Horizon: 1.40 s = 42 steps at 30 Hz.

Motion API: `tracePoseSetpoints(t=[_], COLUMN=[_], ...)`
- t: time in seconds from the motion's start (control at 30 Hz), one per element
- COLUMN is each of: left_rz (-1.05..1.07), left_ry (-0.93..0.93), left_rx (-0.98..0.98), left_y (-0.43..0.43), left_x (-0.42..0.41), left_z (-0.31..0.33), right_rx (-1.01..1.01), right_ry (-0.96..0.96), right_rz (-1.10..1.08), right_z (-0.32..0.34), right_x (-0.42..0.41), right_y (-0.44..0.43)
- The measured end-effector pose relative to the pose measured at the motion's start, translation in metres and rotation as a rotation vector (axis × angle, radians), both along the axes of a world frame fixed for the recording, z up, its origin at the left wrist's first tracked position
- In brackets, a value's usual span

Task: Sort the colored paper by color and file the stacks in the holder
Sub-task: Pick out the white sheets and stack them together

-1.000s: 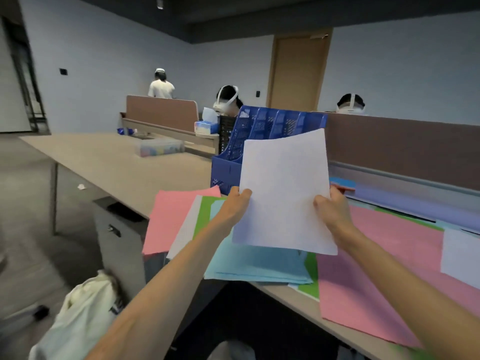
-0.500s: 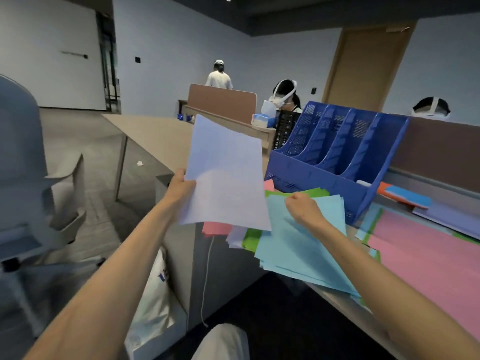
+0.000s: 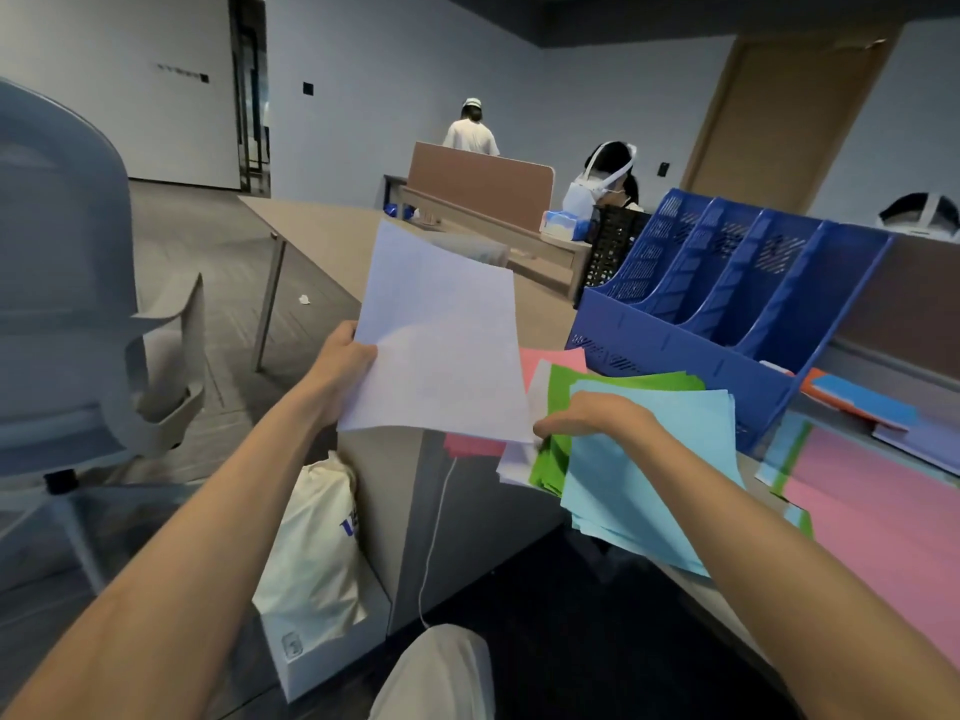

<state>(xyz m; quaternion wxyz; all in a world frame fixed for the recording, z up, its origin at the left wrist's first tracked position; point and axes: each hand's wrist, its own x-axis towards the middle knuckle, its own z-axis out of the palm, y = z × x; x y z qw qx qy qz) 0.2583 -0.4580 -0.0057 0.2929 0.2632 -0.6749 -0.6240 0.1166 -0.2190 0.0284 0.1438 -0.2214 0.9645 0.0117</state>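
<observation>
The white sheet (image 3: 441, 340) is now pinched by its left edge in the left hand (image 3: 340, 363) alone, held up in the air over the worktop's near left corner; a second ago both hands gripped it, one on each side. The right hand (image 3: 592, 415) has let go and come down just right of the sheet, palm down with fingers curled into the fanned pile there, touching the light blue stack (image 3: 649, 470) and the green stack (image 3: 561, 423) beneath it; whether it has closed on any sheets I cannot tell. A white layer and pink paper (image 3: 550, 358) peek out under the green, close to the left of that hand. I judge the right hand is parting the pile so the white sheet can join its own colour. Beyond the right hand stands the blue holder (image 3: 727, 304), its visible slots looking empty, so filing has not begun. Further right, large pink sheets (image 3: 883, 522) cover the worktop (image 3: 332, 241).
</observation>
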Motion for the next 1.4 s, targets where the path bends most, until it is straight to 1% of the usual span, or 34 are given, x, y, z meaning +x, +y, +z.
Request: tracePoseSetpoints(t=[0.07, 0.2, 0.37, 0.47, 0.6, 0.67, 0.87, 1.0, 1.2, 1.4], left_rz=[-0.016, -0.037, -0.049, -0.070, -0.054, -0.056, -0.057, -0.052, -0.057, -0.057], left_ry=[-0.005, -0.011, 0.005, -0.008, 0.026, 0.030, -0.005, -0.010, -0.023, -0.019], left_rx=[0.008, 0.009, 0.036, 0.035, 0.073, 0.085, 0.066, 0.063, 0.050, 0.072], left_y=[0.000, -0.001, -0.001, 0.000, -0.004, -0.001, 0.004, 0.005, 0.006, 0.004], left_x=[0.000, 0.002, 0.003, 0.003, 0.002, 0.001, -0.003, -0.004, -0.007, -0.007], left_z=[-0.001, 0.000, 0.002, 0.003, 0.003, 0.003, 0.000, 0.001, 0.003, 0.001], right_rx=[0.012, 0.014, 0.059, 0.077, 0.043, 0.032, 0.103, 0.082, 0.064, 0.055], right_ry=[0.011, -0.032, 0.006, -0.003, -0.046, -0.034, -0.015, 0.046, -0.018, 0.060], right_rz=[-0.004, -0.033, -0.020, -0.010, -0.041, -0.030, 0.027, 0.004, -0.008, 0.016], right_z=[-0.001, 0.009, 0.007, 0.006, 0.011, 0.010, 0.006, 0.003, 0.005, -0.003], right_x=[0.002, 0.008, 0.009, 0.011, 0.012, 0.011, 0.009, 0.000, -0.001, 0.001], right_y=[-0.004, -0.003, -0.007, -0.013, -0.007, -0.005, -0.012, -0.014, -0.017, -0.021])
